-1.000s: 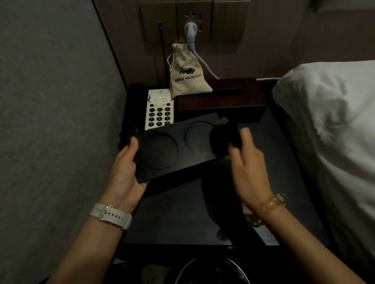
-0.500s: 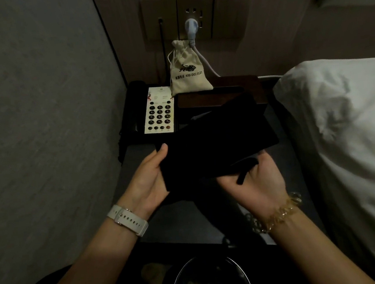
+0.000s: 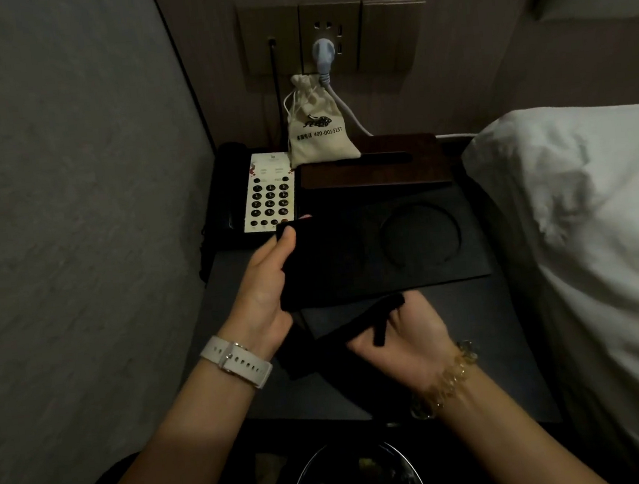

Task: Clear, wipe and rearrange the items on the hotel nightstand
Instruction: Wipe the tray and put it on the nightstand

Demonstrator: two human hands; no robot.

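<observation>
A white pillow [image 3: 581, 224] lies at the right, beside the nightstand's right edge. On the wall behind, a socket panel [image 3: 333, 37] holds a pale plug [image 3: 321, 52], and its cable [image 3: 348, 110] hangs down. A bin [image 3: 356, 480] stands below the front edge. A grey wall [image 3: 66, 227] fills the left side.
</observation>
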